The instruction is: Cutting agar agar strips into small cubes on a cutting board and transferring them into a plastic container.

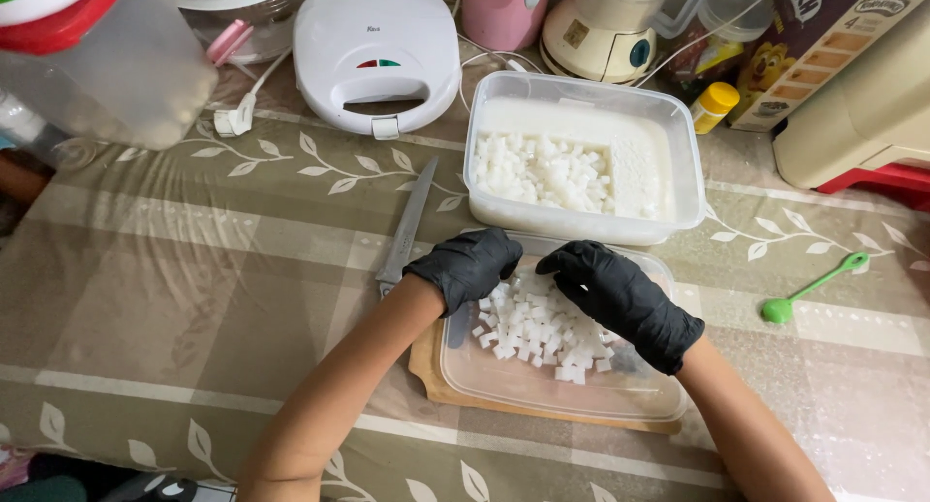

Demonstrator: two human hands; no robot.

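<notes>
while both gloved hands [542, 274] cup them loosely, small white cubes [538, 332] lie heaped, glossy and uneven.

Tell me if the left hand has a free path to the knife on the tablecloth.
Probably yes. The knife lies bare on the tablecloth, just left of the left hand, with nothing between them. The hand rests on the white cubes and seems to hold nothing.
</notes>
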